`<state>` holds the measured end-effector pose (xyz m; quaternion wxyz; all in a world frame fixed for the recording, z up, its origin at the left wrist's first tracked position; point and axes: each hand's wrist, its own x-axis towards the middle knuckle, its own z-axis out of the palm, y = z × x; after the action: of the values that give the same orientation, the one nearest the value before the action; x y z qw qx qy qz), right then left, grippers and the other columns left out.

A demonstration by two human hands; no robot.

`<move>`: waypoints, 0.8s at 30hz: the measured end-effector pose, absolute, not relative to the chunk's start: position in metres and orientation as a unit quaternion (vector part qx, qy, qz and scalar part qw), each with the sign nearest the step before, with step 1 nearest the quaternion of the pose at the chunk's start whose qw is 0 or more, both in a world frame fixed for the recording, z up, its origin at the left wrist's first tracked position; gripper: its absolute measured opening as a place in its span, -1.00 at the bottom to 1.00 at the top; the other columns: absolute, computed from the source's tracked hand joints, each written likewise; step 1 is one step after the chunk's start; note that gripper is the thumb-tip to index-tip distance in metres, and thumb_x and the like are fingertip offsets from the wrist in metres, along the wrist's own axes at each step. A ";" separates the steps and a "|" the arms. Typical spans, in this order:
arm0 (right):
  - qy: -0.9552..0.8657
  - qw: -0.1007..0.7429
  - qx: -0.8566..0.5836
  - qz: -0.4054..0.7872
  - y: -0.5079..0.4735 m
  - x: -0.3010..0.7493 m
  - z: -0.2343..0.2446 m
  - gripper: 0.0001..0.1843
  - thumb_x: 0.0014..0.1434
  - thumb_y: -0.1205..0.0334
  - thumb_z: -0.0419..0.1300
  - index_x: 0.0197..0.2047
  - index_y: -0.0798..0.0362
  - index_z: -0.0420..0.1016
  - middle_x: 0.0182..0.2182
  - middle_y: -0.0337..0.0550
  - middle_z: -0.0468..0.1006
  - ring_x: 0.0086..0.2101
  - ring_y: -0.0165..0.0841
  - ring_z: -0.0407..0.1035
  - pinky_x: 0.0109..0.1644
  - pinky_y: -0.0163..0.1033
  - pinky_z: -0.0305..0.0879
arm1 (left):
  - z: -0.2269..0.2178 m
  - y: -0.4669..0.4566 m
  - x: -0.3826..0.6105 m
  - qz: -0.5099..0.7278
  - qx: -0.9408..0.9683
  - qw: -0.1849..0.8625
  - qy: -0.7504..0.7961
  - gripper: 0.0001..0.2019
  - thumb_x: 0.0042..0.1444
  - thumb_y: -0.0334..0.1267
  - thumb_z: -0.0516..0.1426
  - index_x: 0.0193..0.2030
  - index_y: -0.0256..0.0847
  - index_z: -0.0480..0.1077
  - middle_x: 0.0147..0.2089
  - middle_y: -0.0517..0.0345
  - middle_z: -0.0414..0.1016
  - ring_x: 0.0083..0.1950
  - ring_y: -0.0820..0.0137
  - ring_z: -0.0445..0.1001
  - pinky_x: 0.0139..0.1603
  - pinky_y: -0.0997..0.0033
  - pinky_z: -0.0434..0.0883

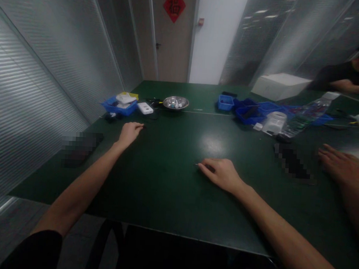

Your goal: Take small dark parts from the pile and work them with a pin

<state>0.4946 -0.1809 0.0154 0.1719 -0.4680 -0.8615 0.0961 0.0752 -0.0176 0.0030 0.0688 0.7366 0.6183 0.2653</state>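
My left hand [129,134] is over the left part of the green table [164,194], its fingertips pinched together. What they hold, if anything, is too small and dark to make out. Nearest to it are a white box-like device [145,108] and a blue basket [127,110] with white items inside. Near the middle of the table, my right hand [222,173] has thumb and forefinger closed at the tips. A tiny thin pale piece [196,164] sticks out of that pinch; its kind cannot be told.
A metal bowl [175,103] with small items stands farther back. Blue trays [247,114], a white container [274,122] and a tilted clear bottle [308,115] are on the right, before a white box [280,86]. Another person's hand [344,165] rests at the right beside a blurred dark object [294,161].
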 end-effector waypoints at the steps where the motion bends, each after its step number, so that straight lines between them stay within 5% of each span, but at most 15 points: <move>1: -0.862 0.172 -0.468 0.095 -0.181 0.494 0.015 -0.60 0.46 -0.03 0.01 -0.18 -0.01 0.58 -0.37 -0.23 0.61 -0.46 -0.41 0.42 -0.35 -0.28 0.14 | 0.006 -0.023 0.086 0.272 0.758 0.107 0.584 -0.77 0.27 -0.31 0.19 -0.01 -0.11 0.63 0.08 0.01 0.62 0.16 0.16 0.52 0.26 0.17 0.35; 8: -0.854 0.179 -0.481 0.088 -0.182 0.492 0.016 -0.61 0.46 -0.02 0.02 -0.17 -0.01 0.59 -0.39 -0.22 0.61 -0.47 -0.41 0.42 -0.37 -0.28 0.13 | 0.008 -0.099 0.206 0.250 0.851 0.326 0.327 -0.77 0.27 -0.22 0.23 0.02 -0.16 0.59 -0.03 0.04 0.62 -0.13 0.34 0.55 -0.10 0.33 0.44; 15: -0.863 0.163 -0.470 0.089 -0.182 0.491 0.017 -0.62 0.46 0.00 0.01 -0.18 -0.02 0.58 -0.35 -0.19 0.63 -0.45 -0.39 0.44 -0.38 -0.28 0.13 | 0.005 -0.132 0.231 0.259 0.852 0.349 0.292 -0.63 0.23 -0.29 0.26 0.18 -0.10 0.47 0.01 0.05 0.57 0.00 0.31 0.53 0.00 0.28 0.43; 24: -0.873 0.140 -0.462 0.064 -0.181 0.488 0.014 -0.60 0.48 -0.01 -0.02 -0.16 -0.03 0.58 -0.33 -0.17 0.63 -0.39 -0.36 0.48 -0.35 -0.26 0.13 | 0.008 -0.134 0.233 0.237 0.880 0.311 0.271 -0.82 0.30 -0.22 0.22 0.01 -0.13 0.54 -0.04 0.06 0.53 0.04 0.26 0.46 0.08 0.23 0.37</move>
<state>0.4877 -0.1810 0.0143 0.1398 -0.4620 -0.8735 0.0637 0.2326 -0.1340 0.0075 0.3106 0.8797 0.2707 0.2374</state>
